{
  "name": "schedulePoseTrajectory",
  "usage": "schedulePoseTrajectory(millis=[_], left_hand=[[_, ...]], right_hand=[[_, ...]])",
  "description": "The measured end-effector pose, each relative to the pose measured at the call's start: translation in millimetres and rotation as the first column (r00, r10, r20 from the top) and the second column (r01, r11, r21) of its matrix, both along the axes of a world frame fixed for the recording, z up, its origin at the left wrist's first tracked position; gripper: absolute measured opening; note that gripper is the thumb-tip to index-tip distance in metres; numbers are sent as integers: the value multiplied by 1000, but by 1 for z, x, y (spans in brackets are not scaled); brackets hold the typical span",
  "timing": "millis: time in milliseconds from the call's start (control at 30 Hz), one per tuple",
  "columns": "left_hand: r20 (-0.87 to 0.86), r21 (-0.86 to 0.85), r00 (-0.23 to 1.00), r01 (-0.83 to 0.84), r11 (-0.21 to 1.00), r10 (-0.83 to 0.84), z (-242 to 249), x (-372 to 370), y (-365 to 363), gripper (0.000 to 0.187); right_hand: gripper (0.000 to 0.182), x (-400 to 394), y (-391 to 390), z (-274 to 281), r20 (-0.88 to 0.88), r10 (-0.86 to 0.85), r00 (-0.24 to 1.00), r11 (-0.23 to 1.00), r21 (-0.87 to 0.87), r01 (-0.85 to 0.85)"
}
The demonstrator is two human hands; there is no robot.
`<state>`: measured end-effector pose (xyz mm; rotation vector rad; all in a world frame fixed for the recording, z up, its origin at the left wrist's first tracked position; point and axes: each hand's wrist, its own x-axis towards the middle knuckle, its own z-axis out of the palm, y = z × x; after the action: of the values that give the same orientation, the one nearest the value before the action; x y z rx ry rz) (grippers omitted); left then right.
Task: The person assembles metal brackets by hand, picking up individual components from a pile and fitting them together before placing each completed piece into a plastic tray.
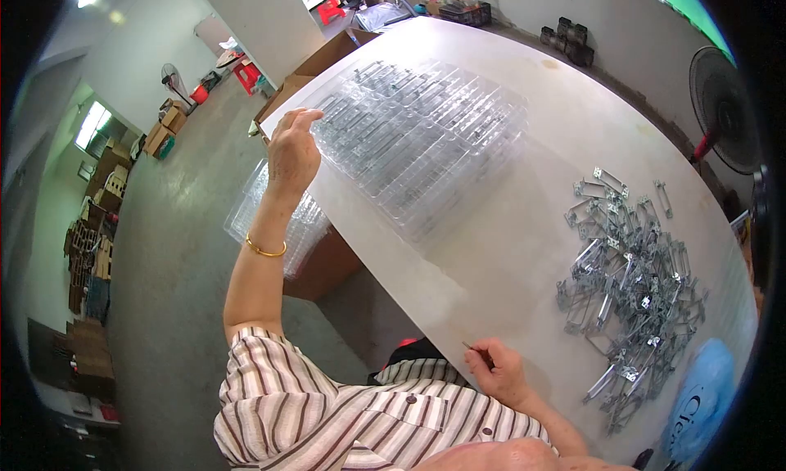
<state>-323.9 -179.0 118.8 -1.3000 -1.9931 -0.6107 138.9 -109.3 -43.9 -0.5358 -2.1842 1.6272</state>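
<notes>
My left hand (295, 150) is stretched out to the near left corner of a clear plastic tray (385, 194) with rows of compartments. Its fingers are bent and close together at the tray's edge; what they hold, if anything, is hidden. Several slim metal brackets (413, 90) lie in the tray's far rows. Close to my body, my right hand (501, 374) is closed at the table's front edge. A small thin piece (467, 345) sticks out between its thumb and finger. To its right a loose heap of metal brackets (630, 287) covers part of the table.
The white table (499, 283) bears the tray and heap. A blue plastic bag (702, 397) lies at the right edge. Left of the table, more clear trays (307, 225) rest on a cardboard box (323, 266). A black fan (720, 111) stands beyond the table's right side.
</notes>
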Motion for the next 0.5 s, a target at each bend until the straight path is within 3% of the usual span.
schedulePoseTrajectory(millis=[100, 233, 367, 433, 500], left_hand=[[-19, 60, 999, 33, 998, -32, 6, 17, 1, 30], [-89, 131, 976, 210, 969, -200, 16, 65, 15, 30], [-101, 58, 934, 350, 935, -343, 10, 135, 29, 30], [-227, -18, 858, 470, 883, -461, 3, 167, 41, 30], [-185, -48, 821, 542, 839, -541, -7, 191, 58, 31]], right_hand=[[11, 1, 1, 0, -5, 5, 1000, 999, 36, -5], [14, -4, 2, 9, -5, -38, 999, 999, -2, 38], [12, -2, 5, 12, -46, 6, 999, 1000, -16, -6], [12, -1, 9, 18, -41, 4, 999, 1000, 1, -4], [12, 2, 6, 23, -41, 29, 999, 999, 20, -28]])
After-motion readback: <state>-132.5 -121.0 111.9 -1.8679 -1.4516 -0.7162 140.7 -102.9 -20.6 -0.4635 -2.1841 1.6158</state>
